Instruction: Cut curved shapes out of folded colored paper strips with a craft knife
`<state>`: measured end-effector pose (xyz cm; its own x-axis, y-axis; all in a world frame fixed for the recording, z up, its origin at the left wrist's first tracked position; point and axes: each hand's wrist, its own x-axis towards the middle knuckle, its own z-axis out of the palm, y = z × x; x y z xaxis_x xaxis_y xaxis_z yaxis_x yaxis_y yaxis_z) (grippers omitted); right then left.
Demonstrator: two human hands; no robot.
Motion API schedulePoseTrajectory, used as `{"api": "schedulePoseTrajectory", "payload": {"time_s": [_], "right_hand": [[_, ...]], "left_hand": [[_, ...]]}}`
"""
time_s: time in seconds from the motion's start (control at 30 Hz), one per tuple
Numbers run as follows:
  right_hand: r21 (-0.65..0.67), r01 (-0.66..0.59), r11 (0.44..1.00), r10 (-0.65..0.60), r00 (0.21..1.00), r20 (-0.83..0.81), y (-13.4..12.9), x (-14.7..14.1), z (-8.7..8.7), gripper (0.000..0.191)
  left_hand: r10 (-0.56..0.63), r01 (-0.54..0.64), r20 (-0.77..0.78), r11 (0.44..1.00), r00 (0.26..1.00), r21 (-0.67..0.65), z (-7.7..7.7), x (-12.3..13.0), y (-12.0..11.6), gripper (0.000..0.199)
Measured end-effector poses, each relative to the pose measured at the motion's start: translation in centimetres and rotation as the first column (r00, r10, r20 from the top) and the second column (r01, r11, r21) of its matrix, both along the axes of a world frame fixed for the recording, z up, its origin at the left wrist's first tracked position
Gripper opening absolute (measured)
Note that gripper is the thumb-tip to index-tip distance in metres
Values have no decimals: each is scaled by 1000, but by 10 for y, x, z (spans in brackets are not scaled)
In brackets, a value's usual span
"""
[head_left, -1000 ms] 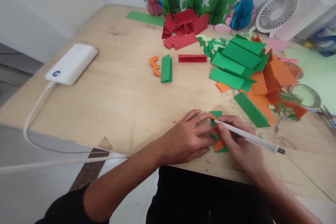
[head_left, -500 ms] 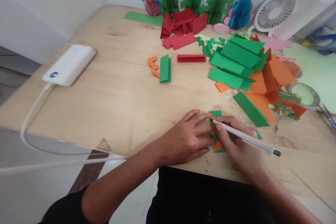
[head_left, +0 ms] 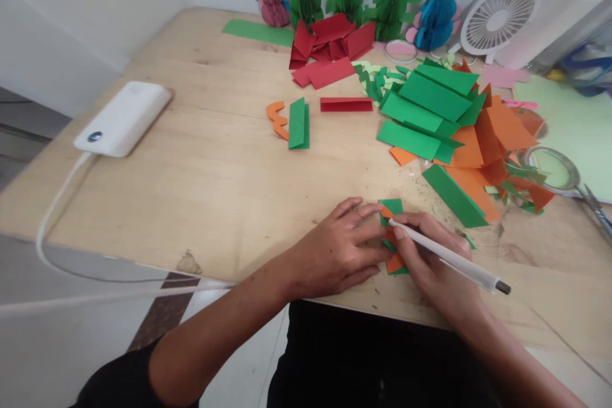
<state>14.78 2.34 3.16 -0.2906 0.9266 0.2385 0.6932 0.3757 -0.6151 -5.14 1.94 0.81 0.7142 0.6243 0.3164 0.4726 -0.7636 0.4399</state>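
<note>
The left hand [head_left: 337,252] lay palm down, fingers slightly spread, pressing a curvy orange paper cutout [head_left: 394,261] onto flat green paper [head_left: 392,204] near the wooden table's [head_left: 215,185] front edge. The right hand [head_left: 440,268] was closed around a slim, smooth white pen [head_left: 444,252] with a dark end, its tip at the cutout. Beyond lay a folded green strip [head_left: 299,124] beside a scalloped orange piece [head_left: 276,116], a narrow red folded strip [head_left: 346,104], and heaps of creased red [head_left: 329,74], green [head_left: 435,94] and orange card [head_left: 511,127]. Pleated, rounded paper figures [head_left: 306,0] stood behind. A glossy white power bank [head_left: 124,118] bore a round dark mark, too small to read.
</note>
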Motion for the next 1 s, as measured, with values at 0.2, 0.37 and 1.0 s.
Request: {"api": "schedulePoseTrajectory", "payload": {"time_s": [0.2,0.37,1.0], "right_hand": [[8,11,1000,-11,1000,-7,-3,2,-1,10],[8,13,1000,-13,1000,-5,-5,4,0,9],[-12,51,999,-51,999,-11,-10,7,0,11]], "left_hand": [[1,-1,-13,1000,1000,-10,0,0,0,18],[4,-5,-10,1000,1000,-6,0,1,0,19],[-7,7,3,1000,1000,1,1,1,2,20]]}}
